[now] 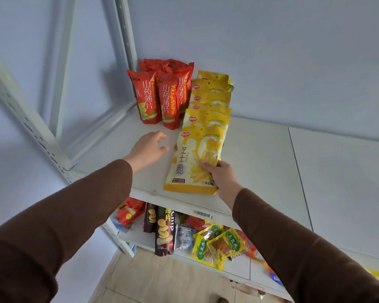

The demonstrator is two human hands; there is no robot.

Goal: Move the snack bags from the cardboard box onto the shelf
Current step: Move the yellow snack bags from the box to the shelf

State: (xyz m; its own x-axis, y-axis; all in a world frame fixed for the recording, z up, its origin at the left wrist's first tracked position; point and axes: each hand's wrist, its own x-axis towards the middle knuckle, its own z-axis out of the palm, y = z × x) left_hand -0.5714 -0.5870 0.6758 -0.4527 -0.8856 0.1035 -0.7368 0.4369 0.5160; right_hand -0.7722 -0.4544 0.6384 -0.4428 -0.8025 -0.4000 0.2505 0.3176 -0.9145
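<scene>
While my right hand [222, 178] grips the lower right corner of a yellow snack bag [197, 156], thumb on its front and fingers curled behind it, the bag lies flat on the white shelf [260, 162] with its bottom edge near the shelf's front lip. It is the nearest of a row of yellow bags [210, 99] that overlap one another like tiles, running back toward the wall. My left hand [148, 149] hovers just left of the bag I hold, palm down, fingers loosely spread and holding nothing; whether its fingertips touch the shelf I cannot tell. Beyond that hand, in the back left corner beside the shelf's upright post [124, 33], a cluster of red snack bags [162, 95] stands upright, touching the yellow row on its right side. Both my arms wear brown sleeves [74, 215]. Below the shelf's front edge, which bears a barcode label [202, 214], a lower shelf [236, 267] carries dark chip bags [163, 232], small green-and-yellow packets [219, 246] and some red packets [130, 212] lying mixed together
</scene>
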